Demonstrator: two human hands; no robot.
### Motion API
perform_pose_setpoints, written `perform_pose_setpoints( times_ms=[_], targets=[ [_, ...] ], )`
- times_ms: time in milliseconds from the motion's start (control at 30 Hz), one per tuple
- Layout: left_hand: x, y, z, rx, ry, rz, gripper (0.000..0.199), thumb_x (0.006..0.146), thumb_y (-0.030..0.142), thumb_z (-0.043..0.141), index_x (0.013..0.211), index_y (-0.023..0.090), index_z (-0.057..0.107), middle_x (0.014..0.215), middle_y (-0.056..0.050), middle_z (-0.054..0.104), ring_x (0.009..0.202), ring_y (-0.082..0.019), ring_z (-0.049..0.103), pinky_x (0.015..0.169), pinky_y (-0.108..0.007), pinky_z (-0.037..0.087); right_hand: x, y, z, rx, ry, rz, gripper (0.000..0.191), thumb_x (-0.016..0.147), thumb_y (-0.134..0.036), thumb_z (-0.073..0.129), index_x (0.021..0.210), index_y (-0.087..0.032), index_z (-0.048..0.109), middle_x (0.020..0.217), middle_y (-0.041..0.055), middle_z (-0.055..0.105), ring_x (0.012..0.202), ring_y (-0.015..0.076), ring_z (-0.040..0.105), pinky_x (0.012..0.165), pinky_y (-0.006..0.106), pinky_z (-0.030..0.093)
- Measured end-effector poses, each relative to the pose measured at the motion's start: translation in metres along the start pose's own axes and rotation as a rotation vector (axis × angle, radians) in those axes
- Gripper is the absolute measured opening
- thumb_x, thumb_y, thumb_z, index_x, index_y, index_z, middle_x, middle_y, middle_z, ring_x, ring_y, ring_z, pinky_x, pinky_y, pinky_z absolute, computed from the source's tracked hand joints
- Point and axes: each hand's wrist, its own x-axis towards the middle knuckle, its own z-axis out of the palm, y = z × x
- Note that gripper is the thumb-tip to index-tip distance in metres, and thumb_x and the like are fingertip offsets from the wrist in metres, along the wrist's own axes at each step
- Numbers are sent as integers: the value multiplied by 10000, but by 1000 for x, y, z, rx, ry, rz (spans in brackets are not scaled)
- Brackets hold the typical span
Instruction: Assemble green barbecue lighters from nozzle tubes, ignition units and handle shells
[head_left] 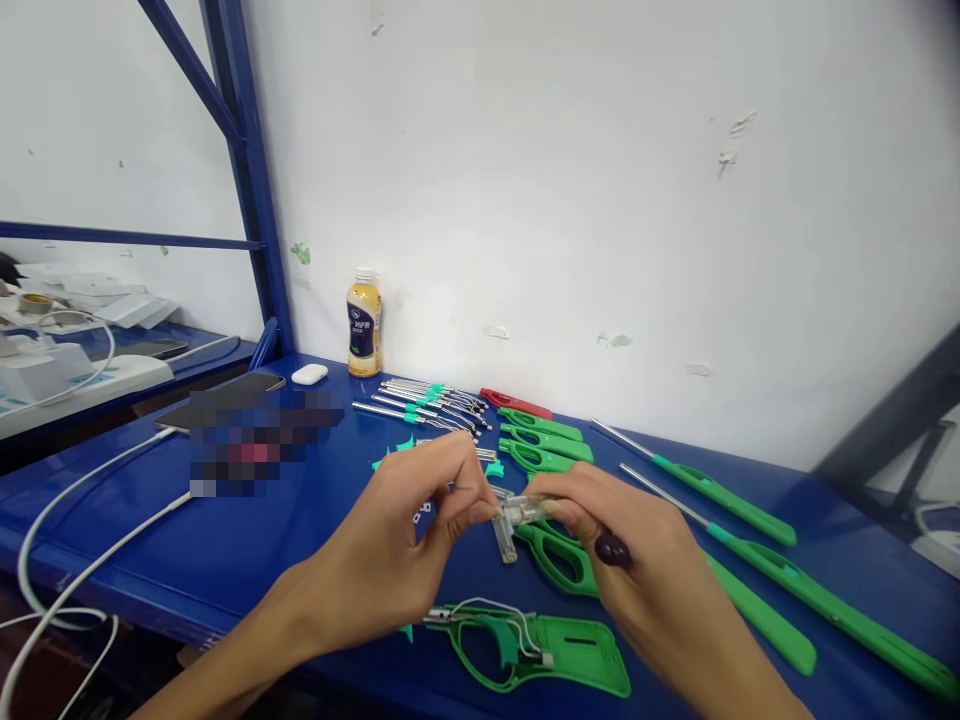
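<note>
My right hand point(637, 540) pinches a small clear plastic part point(527, 508), which looks like a lighter's fuel tank. A dark rounded handle end point(613, 550) sticks out of the same hand; the rest of it is hidden. My left hand point(420, 520) has thumb and forefinger pinched at the part's left end; what they hold is too small to make out. Just below the fingertips is another clear piece point(506, 540). Nearer me lies an open green lighter shell point(577, 650) with a trigger, white wires and a metal tube end in it.
Metal lighter tubes with wires point(427, 400) lie behind my hands. Several green handle shells point(544, 440) and a red one point(517, 402) are at the back. Long green lighters point(825, 610) lie right. A bottle point(364, 325), earphone case point(310, 374) and cabled phone point(225, 400) stand left.
</note>
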Motion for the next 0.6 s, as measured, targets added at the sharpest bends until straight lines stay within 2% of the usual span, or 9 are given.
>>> perform_pose_setpoints(
  times_ms=[200,433,600],
  targets=[
    [-3,2,0,-11,-32,74,370,1020,35,506,790,219,282,817,40,564,742,-105,519,658,-253,390,2,-5,2,43,50,-49,253,1182,-189,469,1148,-341,668,936,-93,670,724,47,596,673,154,454],
    [-2,9,5,-84,1,26,401,1062,63,491,767,214,266,766,48,596,709,-92,539,639,-248,389,4,-5,4,43,110,-95,226,1184,-208,482,1168,-316,679,910,-72,649,681,42,613,659,155,464],
    [-3,10,9,-150,20,-27,431,1044,66,524,740,213,255,720,52,607,685,-89,552,647,-251,399,5,-6,3,36,130,-88,245,1166,-172,488,1171,-323,680,933,-78,673,692,37,637,675,146,481]
  ],
)
